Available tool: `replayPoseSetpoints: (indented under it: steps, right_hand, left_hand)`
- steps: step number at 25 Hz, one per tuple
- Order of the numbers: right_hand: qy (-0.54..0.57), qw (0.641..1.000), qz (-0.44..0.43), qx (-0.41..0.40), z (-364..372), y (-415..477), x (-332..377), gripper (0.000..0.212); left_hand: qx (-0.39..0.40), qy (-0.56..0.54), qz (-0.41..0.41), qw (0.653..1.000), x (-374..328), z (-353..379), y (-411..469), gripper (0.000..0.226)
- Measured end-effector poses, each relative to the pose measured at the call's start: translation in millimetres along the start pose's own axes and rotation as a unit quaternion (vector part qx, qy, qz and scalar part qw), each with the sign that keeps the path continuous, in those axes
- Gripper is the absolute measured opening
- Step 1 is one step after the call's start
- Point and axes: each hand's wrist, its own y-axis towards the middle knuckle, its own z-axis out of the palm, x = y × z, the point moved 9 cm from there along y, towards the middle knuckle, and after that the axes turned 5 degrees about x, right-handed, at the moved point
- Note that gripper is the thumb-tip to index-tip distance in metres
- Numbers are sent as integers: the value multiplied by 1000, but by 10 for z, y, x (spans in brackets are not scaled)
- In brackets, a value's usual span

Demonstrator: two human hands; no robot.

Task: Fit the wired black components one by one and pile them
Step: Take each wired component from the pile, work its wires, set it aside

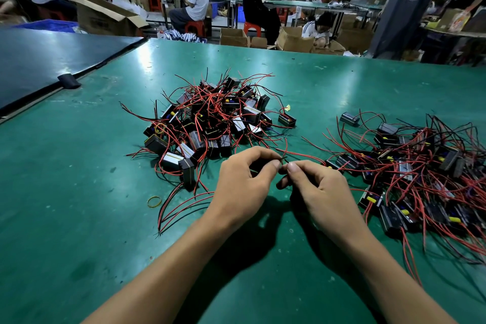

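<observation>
Across the lower frame spreads a green table (79, 192), with a dark panel (52, 60) lying on it at the upper left. At centre frame sits a heap of wired black components (210, 118), red and black leads sticking out on all sides. A second, flatter heap (420, 171) lies at the right edge. Below the centre heap, the left hand (244, 184) and right hand (315, 187) meet thumb to thumb, fingers curled, both pinching the end of a red wire (302, 155) that runs off toward the right heap. Whether a component lies beneath the palms cannot be told. A yellow rubber band (154, 201) lies left of the hands.
</observation>
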Motion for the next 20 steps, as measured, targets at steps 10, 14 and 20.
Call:
replayPoseSetpoints:
  steps: [10, 14, 20]
  right_hand:
    - [18, 1000, 19, 0, -11, -27, 9, 30]
    - [23, 1000, 20, 0, -17, -22, 16, 28]
    - [10, 1000, 13, 4, -11, -22, 26, 29]
  left_hand:
    - [-3, -24, -26, 999, 54, 2, 0, 14]
    - [-2, -26, -27, 999, 66, 5, 2, 15]
    - [-14, -32, -11, 999, 32, 3, 5, 6]
